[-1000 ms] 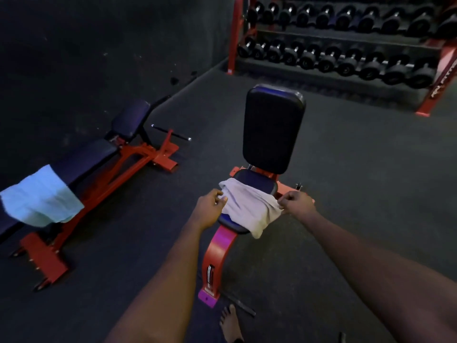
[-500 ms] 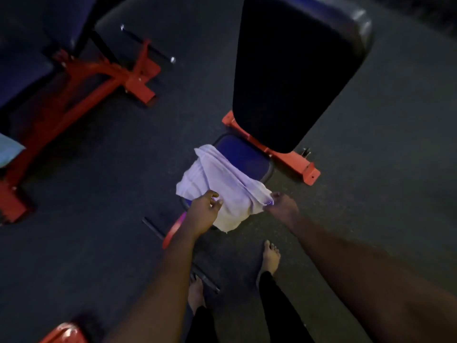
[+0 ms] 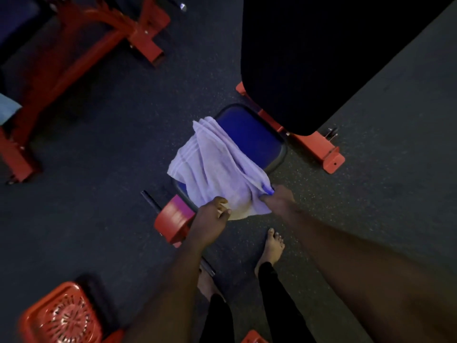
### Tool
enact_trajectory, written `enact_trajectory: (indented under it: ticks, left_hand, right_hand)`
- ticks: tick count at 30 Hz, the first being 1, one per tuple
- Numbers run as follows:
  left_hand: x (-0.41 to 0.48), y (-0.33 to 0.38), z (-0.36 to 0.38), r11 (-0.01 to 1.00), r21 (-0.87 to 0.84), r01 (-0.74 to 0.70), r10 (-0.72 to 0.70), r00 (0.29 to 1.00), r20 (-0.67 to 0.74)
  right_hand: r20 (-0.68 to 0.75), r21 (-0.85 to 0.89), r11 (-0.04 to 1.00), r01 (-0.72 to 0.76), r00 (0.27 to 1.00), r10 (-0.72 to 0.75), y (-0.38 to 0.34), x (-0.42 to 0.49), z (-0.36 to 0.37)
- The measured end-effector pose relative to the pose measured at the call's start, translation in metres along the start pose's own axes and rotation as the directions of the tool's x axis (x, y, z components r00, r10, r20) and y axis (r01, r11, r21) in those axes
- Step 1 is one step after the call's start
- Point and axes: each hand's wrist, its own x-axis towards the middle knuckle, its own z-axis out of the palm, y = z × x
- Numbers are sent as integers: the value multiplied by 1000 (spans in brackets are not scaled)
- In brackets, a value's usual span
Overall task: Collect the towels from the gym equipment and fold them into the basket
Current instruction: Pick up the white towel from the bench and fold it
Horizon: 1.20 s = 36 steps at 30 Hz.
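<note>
A pale lilac towel (image 3: 217, 167) lies bunched over the blue seat (image 3: 249, 134) of an upright gym bench with a tall black backrest (image 3: 321, 53). My left hand (image 3: 212, 216) pinches the towel's near edge. My right hand (image 3: 277, 199) grips its right corner at the seat's front. A red plastic basket (image 3: 61, 315) stands on the floor at the lower left, with nothing seen inside it. A second, light blue towel (image 3: 8, 108) shows as a sliver at the left edge, on another bench.
A red-framed flat bench (image 3: 81, 58) fills the upper left. The seat's red front post (image 3: 173, 219) and a black floor bar (image 3: 150, 200) lie just left of my left hand. My bare feet (image 3: 272, 246) stand on dark rubber flooring.
The view has tilted down and closed in on the seat. Both hands have drawn the towel's near edge towards me, and the red basket has come into sight at the lower left.
</note>
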Motion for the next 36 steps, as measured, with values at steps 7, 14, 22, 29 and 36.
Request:
enact_trajectory:
  ticks: [7, 14, 22, 29, 36]
  left_hand:
    - [-70, 41, -75, 985, -117, -130, 129, 992, -17]
    - [-161, 93, -167, 916, -87, -393, 353, 888, -295]
    - [-248, 143, -250, 890, 39, -455, 364, 655, -662]
    - [-269, 173, -299, 911, 236, -339, 399, 578, -712]
    - [-252, 168, -354, 851, 459, -254, 509, 612, -605]
  right_hand:
    - [-225, 161, 921, 354, 922, -315, -85, -128, -35]
    - [-308, 180, 719, 671, 733, -607, -212, -259, -57]
    - [-273, 17, 620, 784, 600, -752, -306, -415, -86]
    - [-616, -384, 654, 651, 347, -707, -321, -470, -118]
    - [-622, -459, 803, 380, 509, -595, -295, -447, -163]
